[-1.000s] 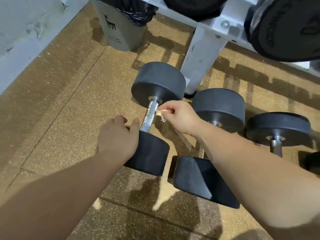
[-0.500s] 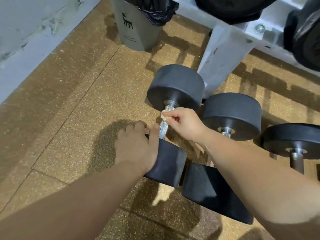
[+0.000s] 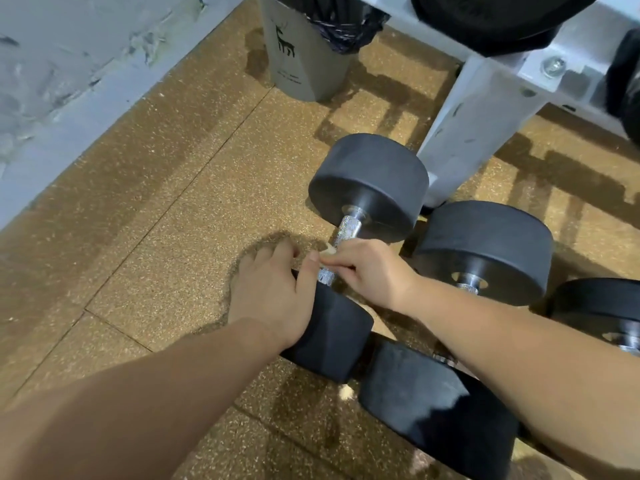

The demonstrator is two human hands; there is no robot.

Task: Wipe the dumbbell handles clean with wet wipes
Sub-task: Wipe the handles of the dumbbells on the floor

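Observation:
A black dumbbell (image 3: 370, 181) lies on the brown floor, its knurled metal handle (image 3: 348, 228) running toward me. My right hand (image 3: 367, 268) is curled over the lower part of that handle and pinches a small pale wet wipe (image 3: 327, 251) against it. My left hand (image 3: 273, 296) grips the dumbbell's near black head (image 3: 334, 336), thumb up beside the handle. The stretch of handle under my right hand is hidden.
Two more black dumbbells (image 3: 485, 247) (image 3: 602, 306) lie to the right, partly under my right arm. A white rack leg (image 3: 474, 133) stands just behind them. A grey bin (image 3: 304, 53) with a black liner sits at the back, a grey wall (image 3: 69, 81) on the left.
My right hand has slid the wipe down the handle, from near the far head toward the near head. The left hand keeps its hold on the near head. The view has shifted.

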